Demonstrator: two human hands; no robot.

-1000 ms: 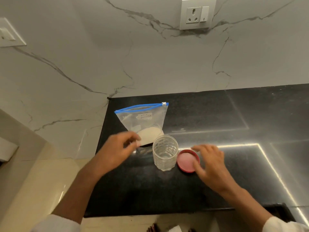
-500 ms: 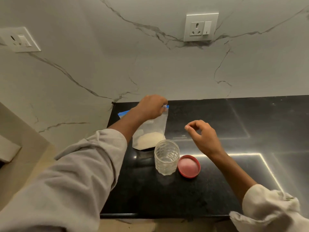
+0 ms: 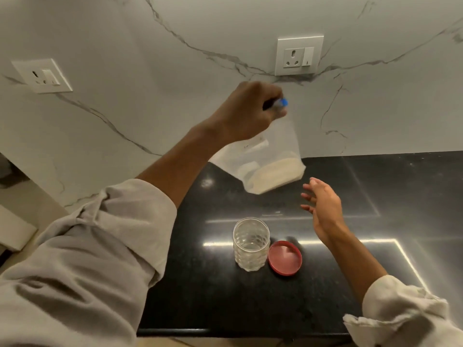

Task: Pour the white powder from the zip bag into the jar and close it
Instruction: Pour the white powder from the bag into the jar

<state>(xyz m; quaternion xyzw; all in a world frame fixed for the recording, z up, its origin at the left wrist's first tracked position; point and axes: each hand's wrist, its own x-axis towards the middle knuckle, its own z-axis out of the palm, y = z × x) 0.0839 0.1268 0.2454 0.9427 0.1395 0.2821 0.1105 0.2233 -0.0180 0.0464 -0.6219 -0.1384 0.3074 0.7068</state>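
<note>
My left hand [image 3: 248,111] grips the blue zip strip at the top of the clear zip bag [image 3: 268,161], which hangs in the air above the black counter [image 3: 325,284]. White powder [image 3: 275,176] lies in the bag's bottom corner. An open clear ribbed jar [image 3: 251,244] stands upright on the counter below the bag, nothing visible inside it. Its red lid [image 3: 285,257] lies flat on the counter, touching the jar's right side. My right hand [image 3: 323,209] hovers with fingers spread just right of and below the bag, holding nothing.
A marble wall rises behind the counter, with a socket plate [image 3: 298,56] above the bag and another plate [image 3: 42,76] at the left. The counter's front edge [image 3: 225,331] runs below the jar. A lower beige surface [image 3: 22,221] lies at the left.
My left hand has lifted the bag by its zip strip off the counter into the air. My right hand opened and moved toward the bag's lower right side. Jar and lid stayed put.
</note>
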